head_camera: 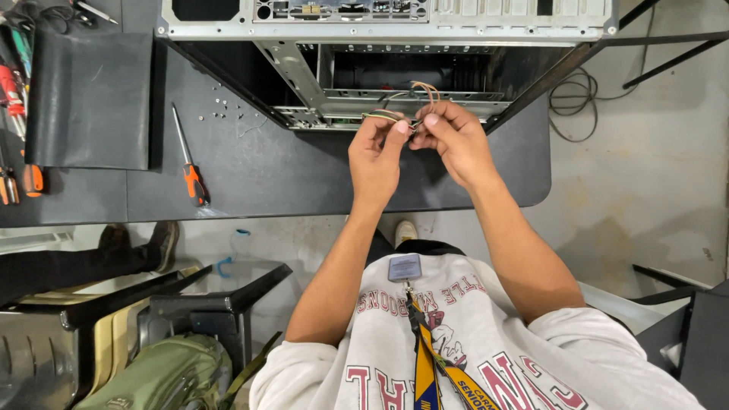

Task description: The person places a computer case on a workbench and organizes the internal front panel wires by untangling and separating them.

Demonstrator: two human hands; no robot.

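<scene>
We see both hands raised together just in front of the open computer case (pixel 395 68), which lies at twelve o'clock on the dark surface (pixel 304 175). The left hand (pixel 376 156) pinches a thin bundle of coloured wires (pixel 414 102) between thumb and fingertips, and the right hand (pixel 456 140) grips the same wires just beside it, fingers closed narrow around them. The wires loop up from the hands toward the case's metal frame. At nine o'clock an orange-handled screwdriver (pixel 190 163) lies on the surface, with a few small screws (pixel 220 110) near its tip. A black mat (pixel 91 99) sits further out at ten o'clock, beside more tools (pixel 19 114).
</scene>
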